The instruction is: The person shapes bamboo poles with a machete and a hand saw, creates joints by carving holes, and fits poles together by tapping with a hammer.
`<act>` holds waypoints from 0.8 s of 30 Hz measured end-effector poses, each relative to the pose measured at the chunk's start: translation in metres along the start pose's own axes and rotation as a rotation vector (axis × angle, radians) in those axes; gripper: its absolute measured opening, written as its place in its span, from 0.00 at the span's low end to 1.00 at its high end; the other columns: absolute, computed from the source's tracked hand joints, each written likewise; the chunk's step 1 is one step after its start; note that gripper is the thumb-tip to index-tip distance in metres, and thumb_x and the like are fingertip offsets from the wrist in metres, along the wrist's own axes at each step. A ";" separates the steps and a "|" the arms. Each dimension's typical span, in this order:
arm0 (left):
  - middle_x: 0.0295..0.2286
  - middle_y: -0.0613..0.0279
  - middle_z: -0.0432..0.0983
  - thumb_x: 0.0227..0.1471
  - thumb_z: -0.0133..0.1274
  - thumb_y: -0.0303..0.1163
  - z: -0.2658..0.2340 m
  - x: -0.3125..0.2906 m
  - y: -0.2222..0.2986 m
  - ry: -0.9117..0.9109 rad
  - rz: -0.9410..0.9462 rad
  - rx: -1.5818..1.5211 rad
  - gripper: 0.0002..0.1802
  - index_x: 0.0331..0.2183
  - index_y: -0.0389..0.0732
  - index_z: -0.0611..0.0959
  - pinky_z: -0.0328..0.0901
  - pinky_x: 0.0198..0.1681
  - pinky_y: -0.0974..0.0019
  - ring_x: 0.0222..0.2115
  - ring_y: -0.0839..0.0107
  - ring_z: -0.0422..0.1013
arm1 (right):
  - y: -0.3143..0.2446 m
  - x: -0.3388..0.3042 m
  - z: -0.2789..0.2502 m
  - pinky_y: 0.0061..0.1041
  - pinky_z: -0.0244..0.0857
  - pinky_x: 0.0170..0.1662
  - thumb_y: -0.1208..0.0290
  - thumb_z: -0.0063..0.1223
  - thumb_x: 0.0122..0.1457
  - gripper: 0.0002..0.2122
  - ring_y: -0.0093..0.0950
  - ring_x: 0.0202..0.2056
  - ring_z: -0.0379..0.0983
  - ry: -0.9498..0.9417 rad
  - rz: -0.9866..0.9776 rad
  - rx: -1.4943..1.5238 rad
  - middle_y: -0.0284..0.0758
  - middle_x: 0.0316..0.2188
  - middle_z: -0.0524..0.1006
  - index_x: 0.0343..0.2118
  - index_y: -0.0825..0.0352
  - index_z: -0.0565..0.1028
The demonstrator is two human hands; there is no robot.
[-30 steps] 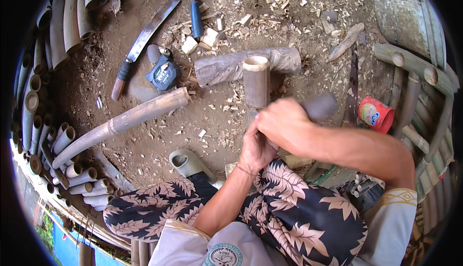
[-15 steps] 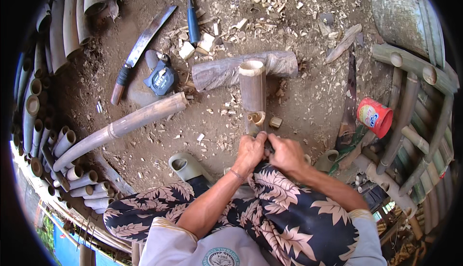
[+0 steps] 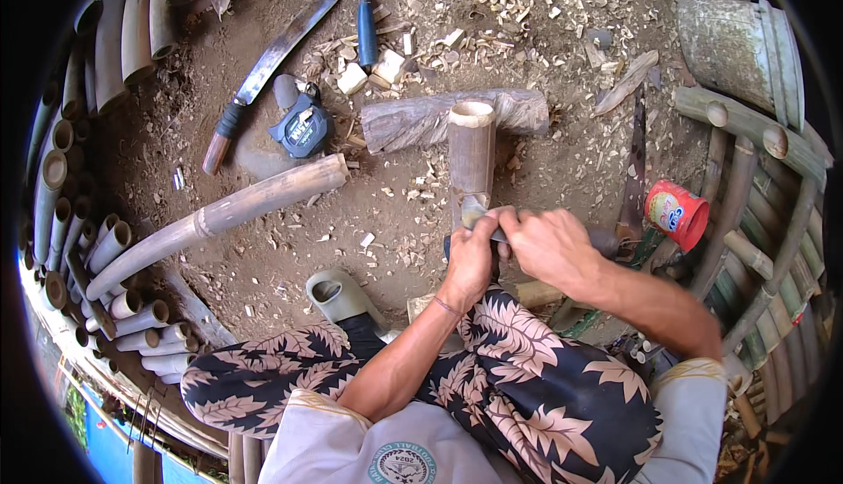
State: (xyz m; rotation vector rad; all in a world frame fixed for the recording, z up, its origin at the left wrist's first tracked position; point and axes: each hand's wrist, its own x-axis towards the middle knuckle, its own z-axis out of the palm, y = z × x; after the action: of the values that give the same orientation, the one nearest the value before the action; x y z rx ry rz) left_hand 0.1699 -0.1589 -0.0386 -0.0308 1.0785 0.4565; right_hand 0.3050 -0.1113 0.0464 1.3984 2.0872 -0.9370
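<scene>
Although in curled left hand (image 3: 470, 264), bamboo tube (image 3: 471, 155) mostly ahead, knife (image 3: 603, 240) in right hand (image 3: 551, 251).

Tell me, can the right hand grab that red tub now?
Probably not right away: the right hand seems busy gripping a tool. If it let go, likely yes, since the red tub lies uncovered off to its right.

On the left of the ground, a machete (image 3: 270, 64) lies near a dark tape measure (image 3: 302, 130), with a blue-handled chisel (image 3: 367, 34) farther off and a long bamboo pole (image 3: 219, 215) nearer. Cut bamboo tubes (image 3: 54, 170) crowd the left edge. On the right, a red tub (image 3: 669, 210) lies beside a bamboo rack (image 3: 728, 212), a weathered bucket (image 3: 733, 55) farther away.
</scene>
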 end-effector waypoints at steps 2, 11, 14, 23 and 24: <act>0.28 0.63 0.76 0.60 0.47 0.45 0.012 -0.004 0.006 -0.013 -0.055 -0.352 0.19 0.38 0.39 0.81 0.66 0.31 0.68 0.27 0.72 0.72 | -0.001 0.017 -0.015 0.30 0.73 0.24 0.71 0.55 0.50 0.12 0.32 0.24 0.81 -0.040 -0.201 -0.248 0.39 0.24 0.81 0.36 0.73 0.78; 0.21 0.68 0.74 0.62 0.47 0.50 0.019 -0.122 0.101 -0.269 0.130 0.542 0.24 0.40 0.38 0.84 0.60 0.25 0.74 0.22 0.82 0.66 | 0.034 0.017 -0.004 0.40 0.71 0.31 0.64 0.56 0.53 0.12 0.46 0.28 0.78 -0.129 -0.176 -0.055 0.44 0.23 0.79 0.39 0.62 0.78; 0.29 0.61 0.80 0.59 0.54 0.41 0.069 -0.164 0.162 -0.760 0.432 0.359 0.17 0.39 0.36 0.82 0.67 0.41 0.66 0.31 0.72 0.75 | 0.029 -0.033 0.001 0.37 0.66 0.27 0.62 0.55 0.58 0.11 0.43 0.21 0.72 0.107 -0.107 0.336 0.43 0.19 0.75 0.36 0.64 0.77; 0.32 0.58 0.75 0.55 0.54 0.46 0.036 -0.187 0.207 -0.520 0.668 0.435 0.31 0.52 0.32 0.73 0.67 0.41 0.69 0.34 0.73 0.71 | 0.001 -0.059 0.073 0.23 0.61 0.28 0.56 0.39 0.69 0.19 0.21 0.21 0.69 0.677 0.394 1.197 0.34 0.17 0.75 0.32 0.69 0.72; 0.32 0.58 0.75 0.55 0.53 0.47 0.016 -0.171 0.189 -0.282 0.618 0.516 0.33 0.53 0.31 0.72 0.67 0.41 0.70 0.34 0.73 0.71 | 0.000 -0.056 0.076 0.22 0.63 0.29 0.56 0.38 0.69 0.18 0.22 0.22 0.70 0.655 0.488 1.406 0.34 0.19 0.76 0.33 0.69 0.71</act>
State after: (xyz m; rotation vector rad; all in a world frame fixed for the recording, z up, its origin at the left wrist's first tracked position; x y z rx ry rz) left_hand 0.0460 -0.0424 0.1526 0.8194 0.8854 0.6959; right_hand 0.3261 -0.2026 0.0346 3.0023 1.0441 -2.0299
